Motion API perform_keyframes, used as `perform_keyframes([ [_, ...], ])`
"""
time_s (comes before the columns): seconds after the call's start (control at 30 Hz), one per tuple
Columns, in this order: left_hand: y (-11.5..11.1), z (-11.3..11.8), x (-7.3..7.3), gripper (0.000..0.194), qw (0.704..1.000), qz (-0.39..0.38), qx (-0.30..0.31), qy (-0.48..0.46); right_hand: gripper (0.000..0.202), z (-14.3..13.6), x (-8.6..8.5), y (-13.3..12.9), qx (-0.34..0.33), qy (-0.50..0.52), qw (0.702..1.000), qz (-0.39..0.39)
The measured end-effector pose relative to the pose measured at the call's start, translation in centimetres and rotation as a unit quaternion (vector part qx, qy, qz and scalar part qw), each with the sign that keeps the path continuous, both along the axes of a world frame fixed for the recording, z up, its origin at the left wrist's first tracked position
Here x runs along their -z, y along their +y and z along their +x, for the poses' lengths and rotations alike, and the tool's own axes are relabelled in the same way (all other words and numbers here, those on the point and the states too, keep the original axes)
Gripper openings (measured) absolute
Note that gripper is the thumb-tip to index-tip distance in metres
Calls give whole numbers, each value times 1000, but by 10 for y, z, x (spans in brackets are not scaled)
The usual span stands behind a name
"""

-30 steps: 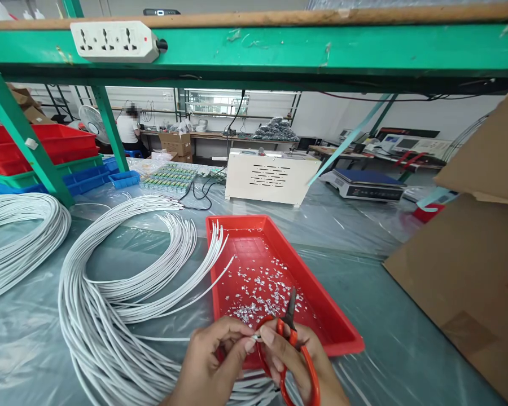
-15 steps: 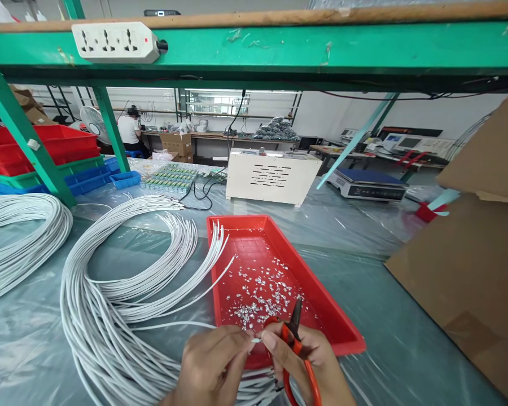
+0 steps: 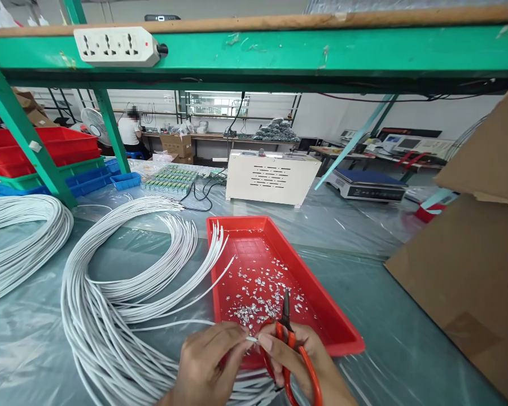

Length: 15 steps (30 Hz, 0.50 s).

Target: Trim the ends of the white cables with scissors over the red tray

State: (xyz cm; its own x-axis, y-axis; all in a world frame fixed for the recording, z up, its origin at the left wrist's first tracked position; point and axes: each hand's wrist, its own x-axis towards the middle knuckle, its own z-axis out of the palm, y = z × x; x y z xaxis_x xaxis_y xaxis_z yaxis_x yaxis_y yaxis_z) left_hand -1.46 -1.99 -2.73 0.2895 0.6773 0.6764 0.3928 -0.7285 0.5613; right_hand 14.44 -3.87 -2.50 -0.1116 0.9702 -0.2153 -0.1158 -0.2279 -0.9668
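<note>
My left hand [image 3: 214,361] pinches a white cable [image 3: 251,339] close to its end, over the near edge of a red tray [image 3: 322,293]. Thumb and fingers of my right hand [image 3: 298,358] are closed at the tip of that same cable. Held in the right hand too is a pair of scissors [image 3: 288,338] with orange-red handles, its dark blades pointing up and away. Small silvery scraps [image 3: 258,304] lie scattered on the tray floor. A large coil of white cables [image 3: 84,293] spreads left of the tray, some ends resting over its rim.
Another cable coil [image 3: 21,242] lies at far left. Behind the tray stand a cream metal box [image 3: 271,177] and a scale [image 3: 366,185]. Cardboard [image 3: 469,293] borders the right side. A green shelf beam [image 3: 279,51] crosses overhead. A person [image 3: 131,129] sits in the background.
The scissors have turned so their blades point more upright and sit slightly further left. Both hands stay at the cable end, with more of the white cable showing between the fingertips.
</note>
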Motion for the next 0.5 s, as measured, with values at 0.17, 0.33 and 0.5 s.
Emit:
perform_keyframes([
  [0.17, -5, -2, -3, 13, 996, -49, -14, -69, 38, -4, -2, -1, 65, -17, 997, 26],
  [0.33, -5, -2, -6, 29, 924, -358, 35, -133, 31, -13, -2, -6, 156, -98, 977, 103],
  [0.5, 2, 4, -6, 38, 754, -572, 103, -305, 18, -19, 8, -13, 172, -222, 925, 257],
])
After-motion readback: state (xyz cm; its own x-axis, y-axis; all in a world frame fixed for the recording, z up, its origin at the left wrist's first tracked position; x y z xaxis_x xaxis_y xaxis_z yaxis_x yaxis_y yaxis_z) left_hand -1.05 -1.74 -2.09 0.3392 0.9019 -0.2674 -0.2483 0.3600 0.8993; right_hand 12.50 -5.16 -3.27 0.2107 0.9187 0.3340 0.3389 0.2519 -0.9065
